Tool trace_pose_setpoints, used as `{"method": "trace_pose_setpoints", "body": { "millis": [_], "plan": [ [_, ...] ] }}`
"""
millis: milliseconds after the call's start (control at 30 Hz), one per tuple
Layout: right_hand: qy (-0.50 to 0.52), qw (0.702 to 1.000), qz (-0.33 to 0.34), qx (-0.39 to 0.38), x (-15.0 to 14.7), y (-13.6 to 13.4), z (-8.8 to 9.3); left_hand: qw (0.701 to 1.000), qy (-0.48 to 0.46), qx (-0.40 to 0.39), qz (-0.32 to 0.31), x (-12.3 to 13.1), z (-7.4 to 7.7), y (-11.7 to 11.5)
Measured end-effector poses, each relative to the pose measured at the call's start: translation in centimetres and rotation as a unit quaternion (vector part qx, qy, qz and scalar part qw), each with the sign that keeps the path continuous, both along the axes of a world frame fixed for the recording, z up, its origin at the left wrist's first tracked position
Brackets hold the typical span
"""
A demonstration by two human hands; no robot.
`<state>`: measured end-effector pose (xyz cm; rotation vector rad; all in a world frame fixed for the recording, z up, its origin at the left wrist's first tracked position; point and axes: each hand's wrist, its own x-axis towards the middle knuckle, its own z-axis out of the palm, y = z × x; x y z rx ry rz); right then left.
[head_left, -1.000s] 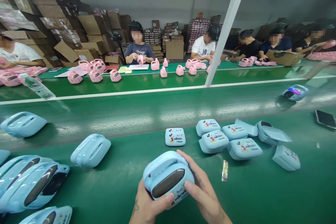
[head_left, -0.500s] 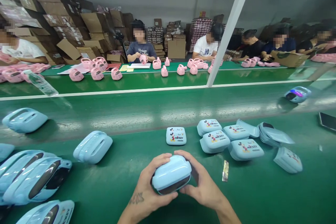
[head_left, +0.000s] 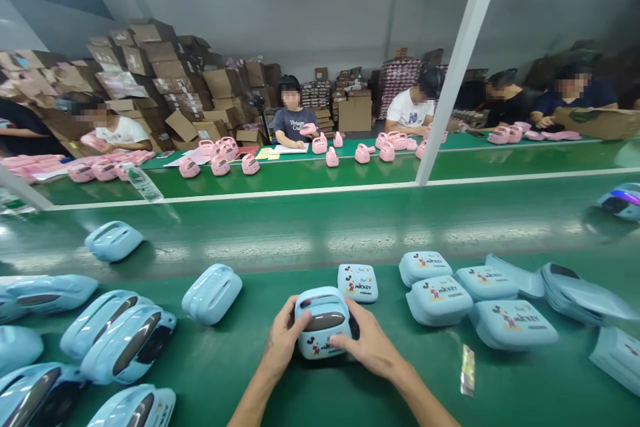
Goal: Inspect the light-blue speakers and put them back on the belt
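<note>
Both my hands grip one light blue plastic case [head_left: 321, 322] with a dark oval window and a cartoon mouse print, held just above the green table [head_left: 320, 387]. My left hand [head_left: 283, 340] wraps its left side, thumb on top. My right hand [head_left: 367, 345] clasps its right side, with a finger across the front. A flat blue printed cover [head_left: 358, 281] lies just behind the case.
Several blue shells [head_left: 212, 291] lie at the left, and printed blue covers [head_left: 439, 299] are piled at the right. A shiny foil strip [head_left: 467, 369] lies near my right forearm. Beyond the conveyor belt [head_left: 320, 227], people sit at a bench with pink cases [head_left: 220, 163]. A white post [head_left: 457, 73] rises mid-right.
The case has been turned in my hands, so its dark window and print now face up toward me. The camera has tilted up, showing more of the room.
</note>
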<state>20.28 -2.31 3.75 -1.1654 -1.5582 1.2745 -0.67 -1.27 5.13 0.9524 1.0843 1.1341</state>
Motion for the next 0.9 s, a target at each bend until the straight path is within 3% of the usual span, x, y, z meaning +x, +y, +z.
{"method": "trace_pose_setpoints", "body": {
  "millis": [100, 233, 367, 433, 500, 567, 633, 700, 767, 900],
  "plan": [
    [0.033, 0.996, -0.078, -0.03, -1.1, -0.2, -0.8, 0.998, -0.061, -0.017, 0.01, 1.3, -0.1, 1.6],
    [0.175, 0.963, -0.143, -0.145, -2.0, -0.4, -2.1, 0.988, -0.141, -0.033, -0.047, 2.5, 0.0, 1.9],
    [0.308, 0.89, -0.085, -0.324, -2.9, -0.6, -3.3, 0.978, -0.174, 0.014, -0.115, 2.7, -0.9, 0.1],
    [0.303, 0.882, -0.069, -0.353, -3.0, -0.5, -3.8, 0.98, -0.155, 0.035, -0.115, 2.6, -1.6, -0.6],
    [0.247, 0.917, -0.102, -0.296, -2.5, -0.5, -3.8, 0.986, -0.127, 0.057, -0.092, 2.5, -2.1, -0.8],
    [0.159, 0.966, -0.144, -0.146, -1.5, -0.5, -3.5, 0.988, -0.098, 0.092, -0.08, 2.4, -2.3, -0.5],
    [0.083, 0.987, -0.135, 0.026, -0.3, -0.7, -2.8, 0.985, -0.055, 0.136, -0.092, 2.3, -2.0, -0.2],
    [0.065, 0.985, -0.089, 0.131, 0.6, -0.8, -2.2, 0.977, 0.003, 0.177, -0.117, 2.2, -1.4, -0.1],
    [0.099, 0.976, -0.069, 0.181, 0.9, -1.0, -1.6, 0.967, 0.065, 0.206, -0.138, 2.3, -0.9, -0.4],
    [0.168, 0.954, -0.137, 0.205, 0.1, -1.2, -1.0, 0.947, 0.153, 0.241, -0.145, 3.1, -0.9, -1.8]
  ]
}}
